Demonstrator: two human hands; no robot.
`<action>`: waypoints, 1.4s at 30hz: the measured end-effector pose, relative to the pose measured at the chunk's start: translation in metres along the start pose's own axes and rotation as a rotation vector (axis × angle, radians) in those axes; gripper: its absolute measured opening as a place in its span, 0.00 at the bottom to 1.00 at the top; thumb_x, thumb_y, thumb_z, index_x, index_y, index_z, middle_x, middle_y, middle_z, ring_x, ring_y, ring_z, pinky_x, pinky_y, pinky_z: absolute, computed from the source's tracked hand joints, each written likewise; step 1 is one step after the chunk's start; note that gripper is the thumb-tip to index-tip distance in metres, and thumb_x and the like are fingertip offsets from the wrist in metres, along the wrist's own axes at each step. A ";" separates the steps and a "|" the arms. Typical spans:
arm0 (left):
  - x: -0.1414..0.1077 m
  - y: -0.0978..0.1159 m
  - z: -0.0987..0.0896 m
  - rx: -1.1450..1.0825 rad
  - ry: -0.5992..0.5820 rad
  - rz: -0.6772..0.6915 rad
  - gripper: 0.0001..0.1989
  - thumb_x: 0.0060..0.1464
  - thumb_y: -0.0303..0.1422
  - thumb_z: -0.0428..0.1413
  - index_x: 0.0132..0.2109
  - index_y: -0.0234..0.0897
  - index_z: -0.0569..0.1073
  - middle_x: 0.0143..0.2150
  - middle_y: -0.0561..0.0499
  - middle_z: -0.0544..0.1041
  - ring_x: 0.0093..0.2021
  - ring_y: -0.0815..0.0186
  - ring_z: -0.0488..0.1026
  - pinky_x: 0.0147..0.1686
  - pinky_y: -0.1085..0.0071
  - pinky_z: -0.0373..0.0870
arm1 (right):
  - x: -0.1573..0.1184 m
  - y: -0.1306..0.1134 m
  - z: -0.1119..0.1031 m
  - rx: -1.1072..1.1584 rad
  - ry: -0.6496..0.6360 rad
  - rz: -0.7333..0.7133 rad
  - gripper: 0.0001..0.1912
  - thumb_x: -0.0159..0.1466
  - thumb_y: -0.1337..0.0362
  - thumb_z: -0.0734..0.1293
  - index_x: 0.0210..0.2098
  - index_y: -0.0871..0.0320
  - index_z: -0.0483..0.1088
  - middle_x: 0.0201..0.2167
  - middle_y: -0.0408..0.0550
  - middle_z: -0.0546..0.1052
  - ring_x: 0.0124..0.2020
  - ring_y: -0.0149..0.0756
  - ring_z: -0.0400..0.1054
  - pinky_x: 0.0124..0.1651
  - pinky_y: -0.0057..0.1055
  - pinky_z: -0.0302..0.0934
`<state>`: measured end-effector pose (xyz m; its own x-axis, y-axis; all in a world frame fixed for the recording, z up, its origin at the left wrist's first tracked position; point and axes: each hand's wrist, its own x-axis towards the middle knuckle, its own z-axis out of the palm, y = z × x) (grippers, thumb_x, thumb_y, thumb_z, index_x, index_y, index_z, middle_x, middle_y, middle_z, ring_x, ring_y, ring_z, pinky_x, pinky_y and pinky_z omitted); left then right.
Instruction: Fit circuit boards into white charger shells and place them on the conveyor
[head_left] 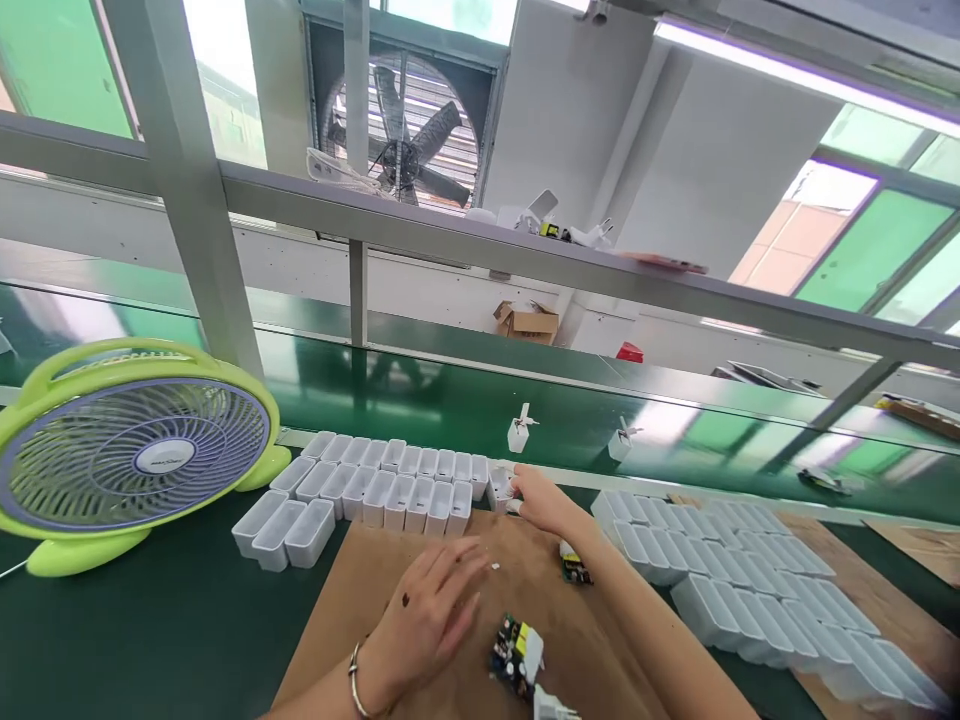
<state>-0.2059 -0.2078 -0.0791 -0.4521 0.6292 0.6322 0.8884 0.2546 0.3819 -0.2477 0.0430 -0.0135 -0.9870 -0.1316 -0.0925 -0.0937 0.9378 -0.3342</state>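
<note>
My right hand (541,502) reaches to the end of the white box rows, its fingers closed on the edge of a small white plastic case (498,488). My left hand (429,618) hovers over the brown paper (360,590), fingers stretched out and holding nothing. To its right lies a small circuit board (513,655) with a yellow transformer, and a white plug piece (551,706) is beside it at the bottom edge. Another circuit board (574,563) sits partly behind my right forearm. Left of my right hand stand rows of open white cases (397,500).
A lime-green fan (165,455) stands at left. More rows of white cases (720,560) fill the right side. Beyond, two white cases with plug parts, one (518,435) nearer the middle, rest on the green conveyor belt (442,410). A metal shelf rail (465,230) crosses above.
</note>
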 end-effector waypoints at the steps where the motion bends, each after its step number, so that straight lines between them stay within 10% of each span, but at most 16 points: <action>1: -0.001 -0.001 0.001 -0.054 -0.009 -0.047 0.20 0.63 0.29 0.47 0.62 0.39 0.62 0.61 0.42 0.66 0.59 0.57 0.66 0.57 0.59 0.68 | -0.010 -0.002 -0.003 0.021 -0.028 -0.032 0.06 0.61 0.71 0.66 0.27 0.63 0.69 0.37 0.46 0.72 0.37 0.33 0.66 0.44 0.34 0.62; 6: -0.001 -0.009 0.013 -0.532 -0.095 -0.326 0.39 0.57 0.41 0.59 0.68 0.40 0.49 0.67 0.38 0.57 0.65 0.52 0.58 0.63 0.49 0.58 | -0.066 -0.028 -0.008 0.209 -0.199 -0.218 0.08 0.54 0.75 0.65 0.25 0.59 0.75 0.31 0.44 0.77 0.31 0.31 0.67 0.37 0.26 0.59; 11: 0.005 -0.007 0.020 -1.105 -0.454 -0.495 0.29 0.45 0.47 0.66 0.49 0.32 0.72 0.44 0.44 0.78 0.45 0.55 0.75 0.47 0.60 0.72 | -0.093 -0.036 -0.007 0.360 -0.152 -0.208 0.14 0.62 0.66 0.62 0.41 0.53 0.78 0.38 0.44 0.80 0.38 0.36 0.73 0.45 0.31 0.64; 18: 0.004 -0.012 0.019 -1.050 -0.083 -0.509 0.27 0.48 0.54 0.61 0.41 0.35 0.65 0.47 0.42 0.75 0.44 0.59 0.72 0.42 0.67 0.67 | -0.110 0.035 -0.023 0.239 -0.009 0.142 0.29 0.49 0.76 0.59 0.49 0.57 0.73 0.54 0.55 0.72 0.60 0.53 0.60 0.60 0.52 0.53; 26: 0.010 -0.016 0.017 -0.960 -0.145 -0.574 0.26 0.49 0.41 0.61 0.53 0.33 0.69 0.52 0.41 0.74 0.53 0.52 0.70 0.56 0.57 0.63 | -0.107 0.045 0.009 0.002 -0.027 0.271 0.35 0.42 0.81 0.62 0.50 0.61 0.71 0.47 0.62 0.74 0.59 0.62 0.58 0.60 0.62 0.39; 30: 0.014 -0.010 0.013 -0.848 -0.193 -0.542 0.19 0.48 0.33 0.58 0.48 0.32 0.73 0.47 0.42 0.76 0.49 0.53 0.73 0.52 0.59 0.68 | -0.097 0.032 0.010 -0.020 0.019 0.220 0.14 0.53 0.65 0.68 0.40 0.58 0.73 0.42 0.57 0.76 0.48 0.55 0.65 0.56 0.55 0.44; 34: 0.016 -0.008 0.013 -0.772 -0.214 -0.525 0.18 0.46 0.30 0.56 0.47 0.32 0.73 0.43 0.44 0.77 0.44 0.57 0.74 0.48 0.63 0.71 | -0.090 0.022 0.022 0.024 0.040 0.199 0.17 0.62 0.54 0.64 0.43 0.59 0.72 0.43 0.59 0.75 0.48 0.54 0.65 0.54 0.50 0.47; 42: 0.016 -0.008 0.012 -0.752 -0.220 -0.484 0.19 0.47 0.30 0.54 0.47 0.30 0.72 0.43 0.43 0.76 0.45 0.56 0.74 0.48 0.62 0.70 | -0.102 0.020 0.031 0.146 -0.069 0.129 0.28 0.49 0.73 0.65 0.51 0.60 0.69 0.43 0.53 0.70 0.40 0.41 0.67 0.43 0.33 0.60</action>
<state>-0.2193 -0.1913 -0.0802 -0.6675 0.7234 0.1764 0.2863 0.0306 0.9577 -0.1452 0.0654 -0.0400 -0.9779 -0.0400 -0.2052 0.0573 0.8926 -0.4472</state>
